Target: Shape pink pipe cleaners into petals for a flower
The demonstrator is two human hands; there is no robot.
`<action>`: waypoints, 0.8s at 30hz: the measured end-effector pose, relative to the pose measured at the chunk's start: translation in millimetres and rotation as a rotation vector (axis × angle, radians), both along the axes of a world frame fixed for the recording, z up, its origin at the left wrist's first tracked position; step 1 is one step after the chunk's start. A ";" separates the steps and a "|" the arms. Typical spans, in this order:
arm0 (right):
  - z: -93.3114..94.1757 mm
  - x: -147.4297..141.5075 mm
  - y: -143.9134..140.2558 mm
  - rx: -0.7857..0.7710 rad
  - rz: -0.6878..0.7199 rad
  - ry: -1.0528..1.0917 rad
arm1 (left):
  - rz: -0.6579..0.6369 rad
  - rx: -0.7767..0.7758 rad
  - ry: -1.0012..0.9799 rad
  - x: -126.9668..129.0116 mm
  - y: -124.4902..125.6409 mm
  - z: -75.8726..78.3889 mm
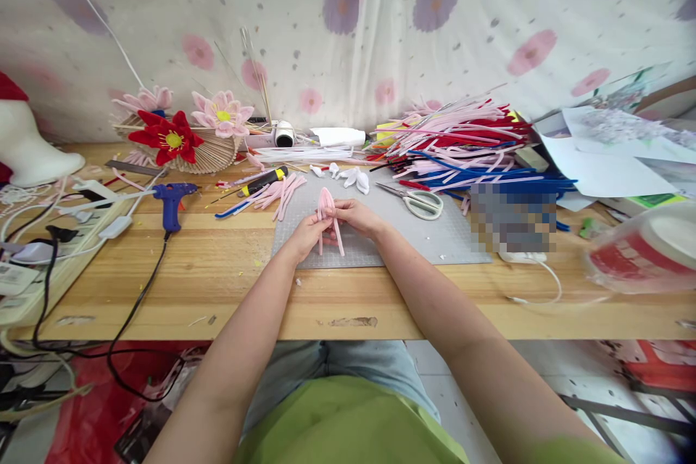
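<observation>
Pink pipe cleaners (325, 201), bent into a narrow loop at the top with loose ends hanging down, are held upright over the grey cutting mat (402, 243). My left hand (309, 233) pinches them from the left. My right hand (356, 217) grips the same stems from the right, its fingertips meeting the left ones. Just beyond the hands lie small white fuzzy petals (356, 180). Scissors (421, 203) with pale handles rest on the mat to the right. Short pink pipe cleaner pieces (280, 194) lie at the mat's left edge.
A blue glue gun (172, 204) stands left, its black cord trailing over the table edge near a power strip (59, 261). Fuzzy flowers (170, 139) sit at the back left. Heaped pipe cleaners (462, 138) fill the back right. A red-and-white tub (647, 250) stands far right.
</observation>
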State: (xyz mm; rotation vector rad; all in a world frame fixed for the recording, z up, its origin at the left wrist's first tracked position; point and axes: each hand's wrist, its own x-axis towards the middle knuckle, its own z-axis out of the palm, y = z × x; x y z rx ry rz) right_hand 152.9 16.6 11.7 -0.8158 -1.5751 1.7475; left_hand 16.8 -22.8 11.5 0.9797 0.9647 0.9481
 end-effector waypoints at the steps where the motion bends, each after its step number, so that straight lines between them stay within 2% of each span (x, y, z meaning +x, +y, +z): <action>1: -0.1 0.1 -0.4 -0.036 0.019 0.010 | -0.014 -0.006 -0.006 0.2 -0.2 -0.6; 5: 0.9 -2.0 -2.7 -0.144 0.052 0.020 | -0.096 -0.056 -0.063 1.6 -1.8 -0.2; 14: -3.7 -4.0 1.9 -0.125 -0.127 0.122 | -0.169 -0.084 -0.280 2.5 -2.2 6.6; 18: -3.8 -4.9 3.4 -0.118 -0.183 0.126 | -0.085 -0.041 -0.237 2.7 -1.7 4.1; 24: 3.6 -3.3 0.0 -0.122 -0.185 0.108 | 0.024 -0.142 -0.155 -0.7 -0.4 4.2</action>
